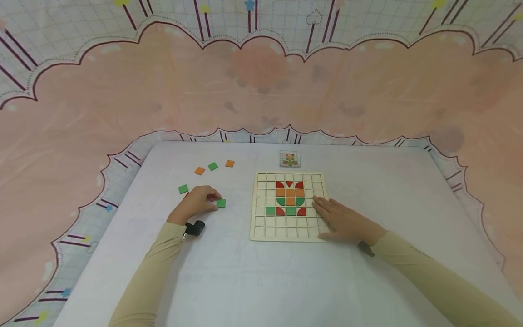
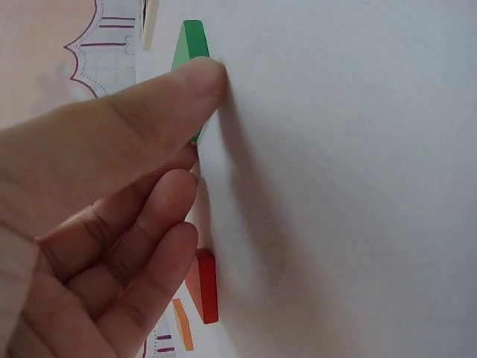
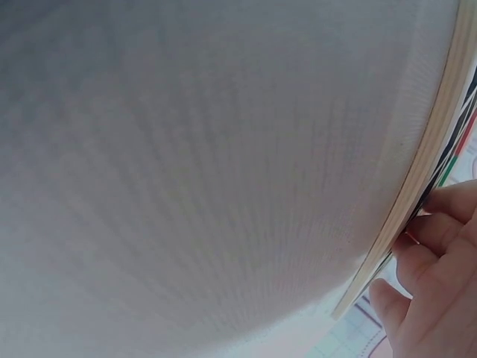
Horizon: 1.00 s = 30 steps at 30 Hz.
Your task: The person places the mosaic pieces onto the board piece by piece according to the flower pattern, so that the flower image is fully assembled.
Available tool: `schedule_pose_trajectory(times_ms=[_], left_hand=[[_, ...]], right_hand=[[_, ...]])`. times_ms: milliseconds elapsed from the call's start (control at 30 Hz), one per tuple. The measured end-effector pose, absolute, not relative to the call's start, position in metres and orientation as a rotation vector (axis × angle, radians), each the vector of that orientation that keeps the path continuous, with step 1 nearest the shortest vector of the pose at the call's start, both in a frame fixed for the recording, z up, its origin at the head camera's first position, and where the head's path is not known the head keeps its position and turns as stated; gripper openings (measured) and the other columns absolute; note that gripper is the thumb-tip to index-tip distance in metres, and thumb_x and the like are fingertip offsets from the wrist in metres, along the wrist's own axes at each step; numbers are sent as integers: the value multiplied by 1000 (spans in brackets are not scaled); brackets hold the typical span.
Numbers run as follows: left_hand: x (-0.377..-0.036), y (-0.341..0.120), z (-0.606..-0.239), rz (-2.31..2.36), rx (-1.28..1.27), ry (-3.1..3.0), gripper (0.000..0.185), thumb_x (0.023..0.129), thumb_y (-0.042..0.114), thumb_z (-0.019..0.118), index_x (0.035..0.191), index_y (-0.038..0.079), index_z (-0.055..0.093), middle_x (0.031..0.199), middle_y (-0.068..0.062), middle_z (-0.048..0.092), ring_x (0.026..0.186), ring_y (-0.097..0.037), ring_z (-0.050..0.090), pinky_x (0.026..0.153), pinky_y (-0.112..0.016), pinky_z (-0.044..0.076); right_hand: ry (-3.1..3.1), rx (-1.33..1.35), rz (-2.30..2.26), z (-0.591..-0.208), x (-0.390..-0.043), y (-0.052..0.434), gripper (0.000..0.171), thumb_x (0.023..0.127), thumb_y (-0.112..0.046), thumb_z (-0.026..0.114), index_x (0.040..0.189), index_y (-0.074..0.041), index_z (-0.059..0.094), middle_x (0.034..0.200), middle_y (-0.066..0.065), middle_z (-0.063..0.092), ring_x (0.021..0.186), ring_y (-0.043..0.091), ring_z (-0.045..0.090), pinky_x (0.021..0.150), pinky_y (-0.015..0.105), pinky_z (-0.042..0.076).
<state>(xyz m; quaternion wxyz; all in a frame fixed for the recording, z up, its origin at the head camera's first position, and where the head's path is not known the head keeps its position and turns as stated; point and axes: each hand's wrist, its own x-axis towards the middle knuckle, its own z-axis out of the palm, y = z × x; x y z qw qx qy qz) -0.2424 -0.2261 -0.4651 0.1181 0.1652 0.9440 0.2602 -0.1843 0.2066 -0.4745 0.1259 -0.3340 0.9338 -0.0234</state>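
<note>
My left hand (image 1: 196, 204) pinches a green square tile (image 1: 221, 203) left of the wooden grid board (image 1: 261, 229). In the left wrist view, the thumb (image 2: 195, 80) covers part of that green tile (image 2: 192, 37), which is close to the white surface. Close behind these fingers lies a red tile (image 2: 207, 287), mostly hidden in the head view. My right hand (image 1: 343, 220) rests flat on the board's right edge with fingers extended. Red, orange and green pieces form a pattern on the board, with an orange square (image 1: 290, 201) near its middle and a green square (image 1: 270, 211) at lower left.
Above the board lies a small pattern card (image 1: 289, 159) with a similar coloured design. Loose tiles sit at the left: an orange one (image 1: 199, 170), a green one (image 1: 213, 166), another orange tile (image 1: 230, 163) and a green tile (image 1: 183, 189). Everything lies on a white table (image 1: 261, 281).
</note>
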Motion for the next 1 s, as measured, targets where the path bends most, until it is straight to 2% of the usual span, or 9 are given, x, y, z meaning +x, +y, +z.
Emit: schedule_pose_trajectory(times_ms=[400,767,1000], left_hand=[[-242,-216,-463,794,558,2771,25,77,8,75,100,2,69,96,-10,68,90,-22,61,85,-38,50],[-242,-190,-461,854,545,2739,26,78,9,74,103,3,70,98,-8,69,88,-19,60,85,-36,50],[-241,-166,-461,956,639,2744,25,78,8,74,103,3,69,101,-9,68,90,-19,61,86,-36,52]], right_hand=[[2753,-960,-75,-471,-185,206,94,85,-58,56,147,3,21,156,18,17,144,33,19,116,47,22],[2738,-973,-81,-471,-186,208,95,86,-60,54,147,3,19,157,18,15,145,33,17,116,47,22],[2730,-969,-69,-473,-187,208,95,85,-61,53,148,3,19,157,18,15,145,32,17,116,47,21]])
